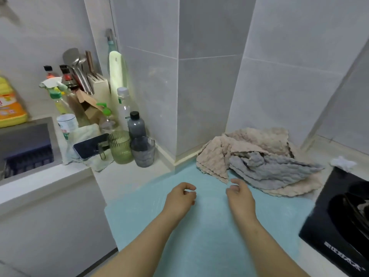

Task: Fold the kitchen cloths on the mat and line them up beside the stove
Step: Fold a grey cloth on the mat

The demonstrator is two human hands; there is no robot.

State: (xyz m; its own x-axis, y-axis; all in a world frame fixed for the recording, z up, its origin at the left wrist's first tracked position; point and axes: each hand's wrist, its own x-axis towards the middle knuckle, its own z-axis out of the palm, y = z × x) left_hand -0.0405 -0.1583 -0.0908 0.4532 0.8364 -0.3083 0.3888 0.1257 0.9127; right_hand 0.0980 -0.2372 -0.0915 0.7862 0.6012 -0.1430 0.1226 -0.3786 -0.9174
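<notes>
A light blue mat [199,242] covers the counter in front of me. At its far right corner lies a loose heap of cloths: beige cloths [215,154] with a grey cloth [273,168] crumpled on top. My left hand [182,196] hovers over the middle of the mat with its fingers curled and nothing in them. Just right of it, my right hand [240,194] has loosely spread fingers close to the near corner of a beige cloth, apart from it. The black stove [323,228] borders the mat on the right.
Left of the mat stand a green ribbed glass [120,146], a grey cup [142,151], a dark bottle [136,124], a phone [90,145] on a white cloth, and several bottles and utensils. A sink [26,144] lies far left. White crumpled paper [343,162] sits behind the stove.
</notes>
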